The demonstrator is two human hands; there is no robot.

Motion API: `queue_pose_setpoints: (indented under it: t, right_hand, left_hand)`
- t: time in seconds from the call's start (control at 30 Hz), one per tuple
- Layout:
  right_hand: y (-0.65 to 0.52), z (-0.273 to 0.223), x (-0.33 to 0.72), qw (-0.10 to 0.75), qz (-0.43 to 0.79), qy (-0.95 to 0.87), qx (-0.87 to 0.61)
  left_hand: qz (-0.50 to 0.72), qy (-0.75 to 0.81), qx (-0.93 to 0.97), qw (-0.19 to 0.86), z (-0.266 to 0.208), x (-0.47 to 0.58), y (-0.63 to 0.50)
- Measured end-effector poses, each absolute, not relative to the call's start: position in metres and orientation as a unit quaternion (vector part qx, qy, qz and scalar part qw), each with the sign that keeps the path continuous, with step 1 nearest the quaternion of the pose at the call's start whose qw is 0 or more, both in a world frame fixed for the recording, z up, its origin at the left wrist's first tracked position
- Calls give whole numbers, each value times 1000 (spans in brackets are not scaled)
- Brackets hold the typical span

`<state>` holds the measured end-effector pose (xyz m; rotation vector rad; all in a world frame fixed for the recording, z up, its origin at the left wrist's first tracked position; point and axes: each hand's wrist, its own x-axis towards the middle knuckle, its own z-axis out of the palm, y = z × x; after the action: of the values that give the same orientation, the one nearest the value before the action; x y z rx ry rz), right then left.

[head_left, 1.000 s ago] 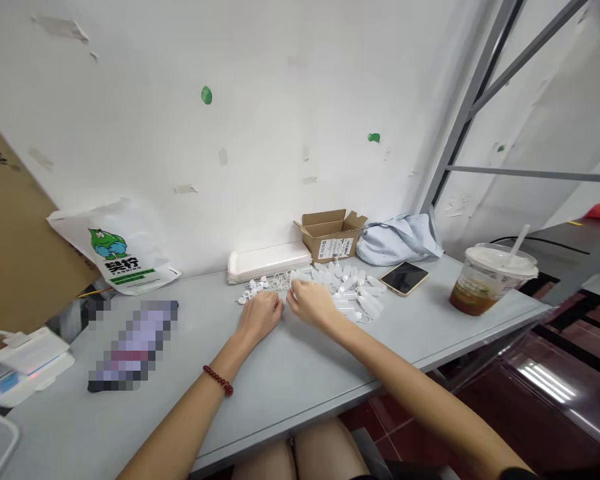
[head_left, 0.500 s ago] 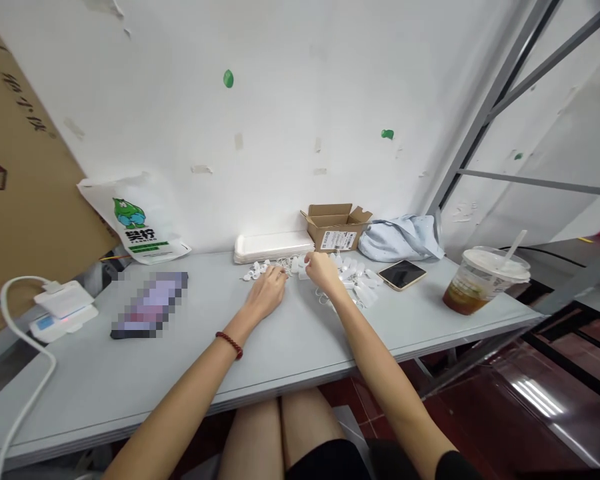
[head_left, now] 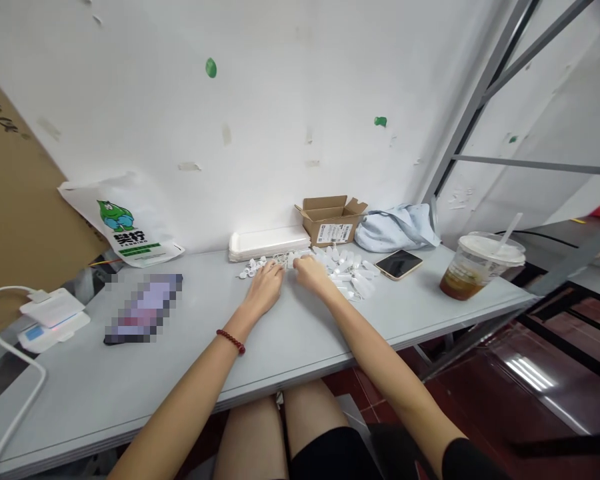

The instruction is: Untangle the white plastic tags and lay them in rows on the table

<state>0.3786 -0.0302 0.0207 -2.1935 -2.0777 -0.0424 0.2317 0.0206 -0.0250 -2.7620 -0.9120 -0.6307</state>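
Grey table is standing against white wall. Left hand is resting beside small white pieces, curled right hand beside clear tags; I'm unable to tell whether either is holding anything. Loose cords could be snagging neighbouring tags if pulled, I'm judging. Behind, tray stack and box are blocking forward reach; phone and drink cup are sitting rightward, cup risking spill if knocked.

Two smartphones are lying on the worktop. One carton, one cloth bundle, one tray stack and one printed bag are lining its back edge; one cup is standing near the right edge. Two hands are working beside uncountable white tags.
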Motion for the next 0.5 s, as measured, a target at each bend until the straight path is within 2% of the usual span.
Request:
queue_pose_setpoints:
  t: [0.27,0.5]
  right_hand:
    - [-33,25,380,71,-20,-695,-715]
    - [-26,31,424,235,-46,-609,-756]
  left_hand:
    - [-267,-327,-906,15,-24,223,16]
    - [-307,-398,-864,-27,-8,210,24]
